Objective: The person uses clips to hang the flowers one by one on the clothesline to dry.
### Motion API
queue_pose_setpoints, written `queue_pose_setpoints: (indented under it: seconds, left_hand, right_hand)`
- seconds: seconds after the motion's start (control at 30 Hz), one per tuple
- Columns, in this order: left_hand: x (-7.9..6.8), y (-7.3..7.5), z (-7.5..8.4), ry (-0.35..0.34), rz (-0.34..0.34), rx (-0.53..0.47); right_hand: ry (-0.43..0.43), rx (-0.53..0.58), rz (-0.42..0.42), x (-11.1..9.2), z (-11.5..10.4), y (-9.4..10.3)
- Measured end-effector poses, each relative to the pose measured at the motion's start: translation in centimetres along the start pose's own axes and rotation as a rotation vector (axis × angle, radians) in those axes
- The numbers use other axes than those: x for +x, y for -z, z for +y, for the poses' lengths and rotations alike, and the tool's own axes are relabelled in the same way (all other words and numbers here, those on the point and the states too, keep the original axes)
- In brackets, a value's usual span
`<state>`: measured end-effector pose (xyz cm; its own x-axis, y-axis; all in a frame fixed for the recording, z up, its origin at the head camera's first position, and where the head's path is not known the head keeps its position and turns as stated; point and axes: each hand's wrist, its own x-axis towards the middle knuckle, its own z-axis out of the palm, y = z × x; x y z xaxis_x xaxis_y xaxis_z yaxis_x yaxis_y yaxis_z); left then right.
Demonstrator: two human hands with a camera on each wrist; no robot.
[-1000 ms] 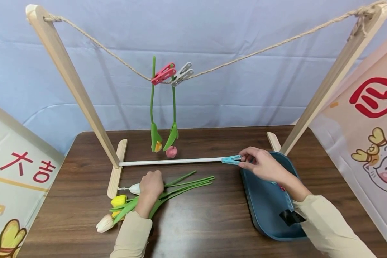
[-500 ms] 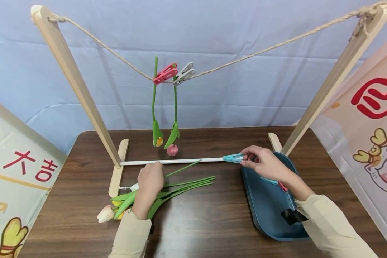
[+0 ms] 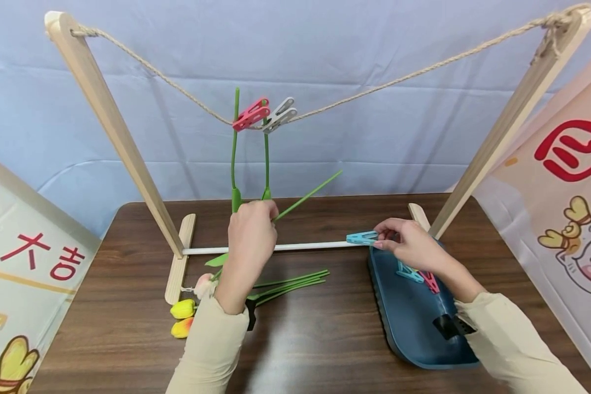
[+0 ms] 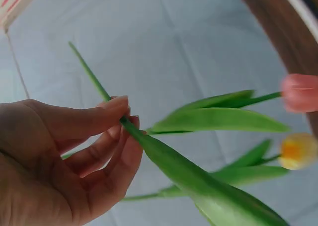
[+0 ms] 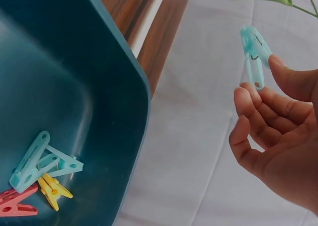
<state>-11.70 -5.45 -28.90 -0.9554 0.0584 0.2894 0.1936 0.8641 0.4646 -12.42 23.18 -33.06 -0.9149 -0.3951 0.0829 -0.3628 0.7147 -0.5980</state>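
My left hand (image 3: 252,238) pinches a tulip by its green stem (image 3: 310,196), between thumb and fingers in the left wrist view. The stem's tip points up and right, and a broad leaf (image 4: 198,179) spreads below the fingers. A pale pink-white bloom (image 3: 204,284) shows lower left, partly behind the wrist. My right hand (image 3: 407,244) pinches a light-blue clothespin (image 5: 254,52) by its handle ends, over the basin's far edge. Two tulips hang upside down from a rope (image 3: 399,80), under a red clothespin (image 3: 251,114) and a grey clothespin (image 3: 279,115); my left hand hides their blooms in the head view.
Wooden posts (image 3: 110,123) carry the rope, joined low by a white rod (image 3: 315,246). A yellow tulip (image 3: 182,309) and a yellow-orange tulip (image 3: 181,328) lie at left, their stems (image 3: 290,284) rightward. The blue basin (image 3: 391,334) holds blue, red and yellow clothespins (image 5: 54,192).
My left hand has lifted the tulip off the bunch, up and to the right towards the hanging flowers. The right hand has shifted slightly up and right with the clothespin.
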Motion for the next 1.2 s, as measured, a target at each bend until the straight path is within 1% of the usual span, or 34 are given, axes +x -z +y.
queue_pose_setpoints:
  seconds: [0.13, 0.27, 0.33, 0.4, 0.53, 0.63, 0.73, 0.83, 1.03, 1.2]
  left_hand:
    - [0.6, 0.6, 1.4, -0.039, 0.058, -0.061]
    - [1.3, 0.8, 2.4, -0.088, 0.159, -0.118]
    - [1.6, 0.9, 2.7, -0.097, 0.207, -0.139]
    - [2.0, 1.1, 2.9, -0.098, 0.239, -0.159]
    - [2.5, 1.3, 3.2, -0.069, 0.237, -0.190]
    - [2.8, 1.1, 3.1, -0.046, 0.226, -0.195]
    - [2.9, 1.0, 3.0, -0.031, 0.226, -0.202]
    - [3.0, 0.8, 2.8, -0.027, 0.228, -0.208]
    - [3.0, 0.6, 2.7, -0.026, 0.235, -0.214]
    - [3.1, 0.4, 2.6, -0.033, 0.260, -0.216]
  right_hand:
    - [0.009, -0.021, 0.010, 0.1, -0.3, 0.4]
    - [0.013, -0.028, 0.001, 0.2, -0.5, 0.6]
    - [0.018, -0.031, -0.001, 0.3, -0.6, 0.6]
    - [0.027, -0.033, 0.003, 0.4, -0.8, 0.7]
    - [0.057, -0.046, 0.011, 1.1, -1.3, 1.2]
    - [0.079, -0.063, 0.019, 1.9, -2.2, 1.8]
    - [0.122, -0.105, 0.037, 2.8, -3.7, 2.9]
    - [0.188, -0.159, 0.069, 3.8, -5.6, 4.3]
    - [0.304, -0.247, 0.164, 5.6, -10.2, 7.4]
    - [0.344, -0.326, 0.229, 7.2, -13.6, 9.8]
